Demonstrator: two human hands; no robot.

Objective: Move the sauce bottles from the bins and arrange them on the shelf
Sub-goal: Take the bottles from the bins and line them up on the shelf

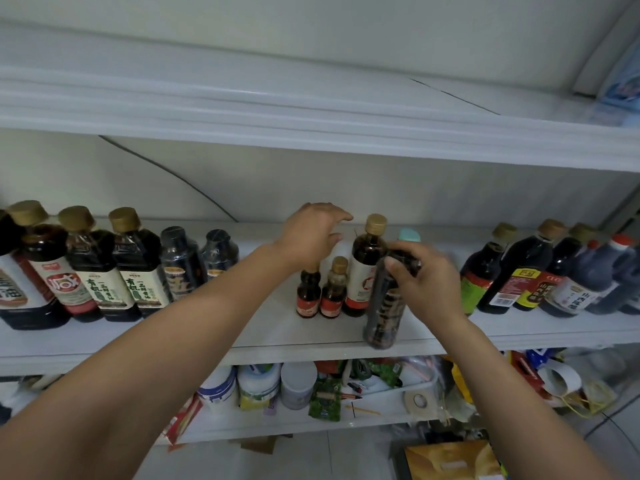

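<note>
My right hand (424, 280) grips the neck of a tall dark sauce bottle with a teal cap (386, 306), its base at the front edge of the white middle shelf (277, 327). My left hand (311, 237) hovers over a small dark bottle with a red label (308, 296), covering its top; whether the fingers grip it is hidden. Beside that stand a second small bottle (333, 294) and a taller gold-capped bottle (365, 268). Several soy sauce bottles (93, 268) line the shelf's left side, and several more (540, 271) the right.
The upper shelf (311, 109) juts out above, with blue packaging (620, 95) at its right end. The lower shelf holds white tubs (258, 386), green packets, tape and clutter. An orange box (450, 459) lies on the floor below.
</note>
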